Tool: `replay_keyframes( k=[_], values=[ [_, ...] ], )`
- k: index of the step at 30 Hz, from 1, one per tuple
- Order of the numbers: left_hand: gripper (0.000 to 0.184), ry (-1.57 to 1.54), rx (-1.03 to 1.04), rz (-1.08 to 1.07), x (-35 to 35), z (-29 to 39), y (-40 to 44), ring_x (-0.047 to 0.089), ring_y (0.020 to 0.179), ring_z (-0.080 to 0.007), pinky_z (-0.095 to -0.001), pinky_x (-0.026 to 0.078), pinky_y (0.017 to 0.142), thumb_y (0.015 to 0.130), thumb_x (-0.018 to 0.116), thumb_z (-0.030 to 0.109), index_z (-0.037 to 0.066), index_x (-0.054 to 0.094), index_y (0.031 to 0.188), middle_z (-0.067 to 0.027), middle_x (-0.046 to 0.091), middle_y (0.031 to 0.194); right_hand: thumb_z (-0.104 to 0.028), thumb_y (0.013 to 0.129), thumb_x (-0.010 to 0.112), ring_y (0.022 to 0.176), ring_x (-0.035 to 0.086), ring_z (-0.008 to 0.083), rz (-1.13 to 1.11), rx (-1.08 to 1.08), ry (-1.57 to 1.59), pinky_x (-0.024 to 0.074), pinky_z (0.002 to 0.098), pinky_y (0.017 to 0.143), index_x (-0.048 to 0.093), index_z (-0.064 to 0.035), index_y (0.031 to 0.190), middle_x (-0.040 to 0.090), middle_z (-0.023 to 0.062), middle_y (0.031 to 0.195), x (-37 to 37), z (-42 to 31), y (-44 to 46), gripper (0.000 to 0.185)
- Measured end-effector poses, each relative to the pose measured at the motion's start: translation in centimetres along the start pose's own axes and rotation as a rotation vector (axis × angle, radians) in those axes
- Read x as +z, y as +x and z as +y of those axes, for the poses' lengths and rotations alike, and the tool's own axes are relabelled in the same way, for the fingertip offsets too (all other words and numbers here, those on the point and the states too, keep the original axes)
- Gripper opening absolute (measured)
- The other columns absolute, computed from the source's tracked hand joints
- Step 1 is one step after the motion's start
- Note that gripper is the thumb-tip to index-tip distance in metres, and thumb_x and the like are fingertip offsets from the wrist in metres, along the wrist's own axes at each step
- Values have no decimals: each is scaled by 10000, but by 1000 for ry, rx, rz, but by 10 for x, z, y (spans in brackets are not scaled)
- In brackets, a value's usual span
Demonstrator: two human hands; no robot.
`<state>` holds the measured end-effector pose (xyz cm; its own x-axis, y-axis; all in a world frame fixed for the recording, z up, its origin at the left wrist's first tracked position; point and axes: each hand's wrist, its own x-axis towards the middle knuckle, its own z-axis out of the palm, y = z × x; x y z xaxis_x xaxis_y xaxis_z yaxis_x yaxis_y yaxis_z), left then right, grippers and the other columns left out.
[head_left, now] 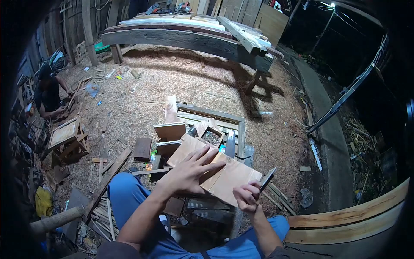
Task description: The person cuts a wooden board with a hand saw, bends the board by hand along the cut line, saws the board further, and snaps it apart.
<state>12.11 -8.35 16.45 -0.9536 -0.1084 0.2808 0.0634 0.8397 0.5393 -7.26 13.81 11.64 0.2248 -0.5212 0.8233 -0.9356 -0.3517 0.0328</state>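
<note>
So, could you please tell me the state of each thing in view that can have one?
Left hand, fingers spread flat on the wooden board.
Right hand, fingers curled around a thin flat piece.
Wooden board, under the left hand.
Small box, open-topped, small pieces inside.
Workbench, stacked with planks.
Lamp, lit.
Yellow bag, crumpled.

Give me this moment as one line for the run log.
left hand: spread flat on board | right hand: gripping flat tool at board's end | another person: off to the left
</note>
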Motion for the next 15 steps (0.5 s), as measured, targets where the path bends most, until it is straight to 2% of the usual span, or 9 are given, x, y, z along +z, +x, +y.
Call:
replay_keyframes(
  k=[3, 5, 6, 8, 9, 12, 13, 14, 15],
  values=[
    [1142, 142, -13, -88, -7, 8, -8, 177, 1565, -467, -563, 170, 1270, 636, 860, 590, 229, 386, 1611, -197, 221, 1706, 79, 700, 792, 957, 619, 246, 0, 87, 85, 510, 435, 772, 502, -155, 973, 676, 49, 1124, 0, -6, -6, 461],
    [1203, 152, -28, -112, -8, 11, -10, 153, 1570, -469, -621, 140, 1256, 606, 857, 632, 237, 350, 1624, -198, 184, 1712, 84, 733, 769, 978, 615, 241, 41, -81, 26, 514, 424, 779, 441, -154, 981, 683, 53, 1151, -6, -5, 5, 475],
    [1234, 155, -35, -125, -7, 12, -10, 140, 1572, -470, -650, 125, 1250, 591, 855, 653, 241, 332, 1630, -198, 166, 1715, 84, 733, 769, 978, 615, 241, 36, -76, 24, 514, 424, 779, 441, -154, 981, 683, 53, 1151, -8, -5, 8, 475],
    [1250, 145, -44, -115, -8, 16, -9, 164, 1568, -458, -639, 116, 1250, 578, 858, 648, 240, 325, 1632, -221, 219, 1684, 93, 750, 752, 981, 615, 237, 11, -110, -35, 517, 414, 776, 392, -144, 982, 690, 53, 1154, -11, -6, 11, 489],
    [1267, 141, -57, -103, -8, 17, -7, 187, 1565, -447, -629, 108, 1250, 564, 861, 643, 240, 318, 1635, -245, 272, 1652, 101, 751, 800, 1009, 615, 254, 8, -75, -11, 534, 464, 776, 453, -162, 1121, 676, 52, 1212, -10, -7, 11, 571],
    [1190, 92, -18, -28, -3, 14, -4, 274, 1520, -426, -618, 107, 1241, 564, 859, 639, 212, 399, 1574, -280, 393, 1508, 16, 780, 776, 1015, 625, 267, -35, 3, 51, 546, 456, 800, 552, -141, 1068, 685, 68, 1201, -15, -1, 18, 397],
    [1190, 96, -18, -26, -1, 12, -3, 274, 1520, -426, -618, 107, 1241, 564, 859, 639, 212, 399, 1574, -280, 393, 1508, -46, 778, 764, 1027, 632, 281, -28, 40, 46, 535, 451, 821, 614, -132, 1023, 704, 80, 1168, -17, 3, 22, 299],
    [1139, 108, -19, 1, 2, 9, -2, 319, 1474, -428, -622, 118, 1226, 565, 865, 615, 220, 428, 1539, -265, 409, 1462, -34, 775, 751, 1035, 635, 272, -48, 78, 17, 500, 436, 905, 631, -114, 1037, 710, 67, 1152, -21, 6, 26, 299],
    [1088, 118, -19, 26, 5, 8, 0, 363, 1427, -430, -626, 129, 1211, 565, 871, 591, 229, 456, 1503, -250, 425, 1415, -46, 774, 754, 1039, 637, 268, -78, 113, -11, 489, 437, 921, 644, -118, 1041, 712, 59, 1150, -26, 7, 35, 297]
  ],
)
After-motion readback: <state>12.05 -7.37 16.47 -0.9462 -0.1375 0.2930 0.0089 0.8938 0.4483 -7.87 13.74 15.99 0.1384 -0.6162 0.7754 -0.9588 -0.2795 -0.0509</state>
